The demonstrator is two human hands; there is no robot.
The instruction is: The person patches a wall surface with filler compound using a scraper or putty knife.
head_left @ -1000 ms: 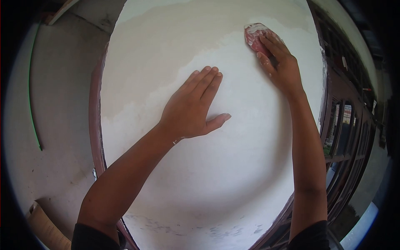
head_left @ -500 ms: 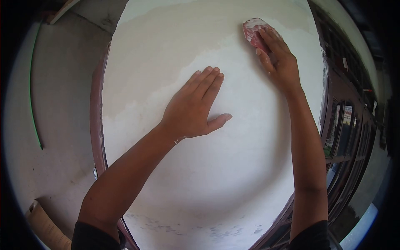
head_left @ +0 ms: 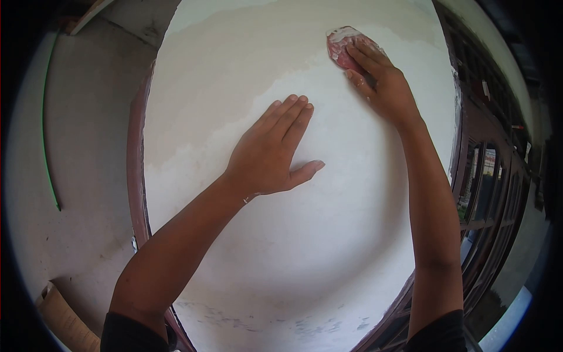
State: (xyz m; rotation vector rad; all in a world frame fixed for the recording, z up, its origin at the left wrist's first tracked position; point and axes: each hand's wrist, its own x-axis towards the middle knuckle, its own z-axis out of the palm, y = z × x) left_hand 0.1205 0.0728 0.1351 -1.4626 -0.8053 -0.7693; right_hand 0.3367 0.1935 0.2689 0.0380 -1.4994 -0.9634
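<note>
A broad white panel (head_left: 281, 246) fills the middle of the head view, with a greyer, beige band across its upper left. My left hand (head_left: 270, 144) lies flat on the panel with its fingers stretched out and holds nothing. Higher up and to the right, my right hand (head_left: 381, 82) grips a red pad (head_left: 340, 47) smeared with white and presses it against the panel. The pad's underside is hidden. White specks show on my right thumb and left wrist.
A dark reddish frame (head_left: 136, 152) runs along the panel's left edge. On the right stands a dark wooden frame with glass panes (head_left: 484, 176). A green strip (head_left: 44, 129) lies at far left, above a brown board (head_left: 67, 317).
My right hand has slid a little to the left along the panel with the red pad. My left hand has hardly moved.
</note>
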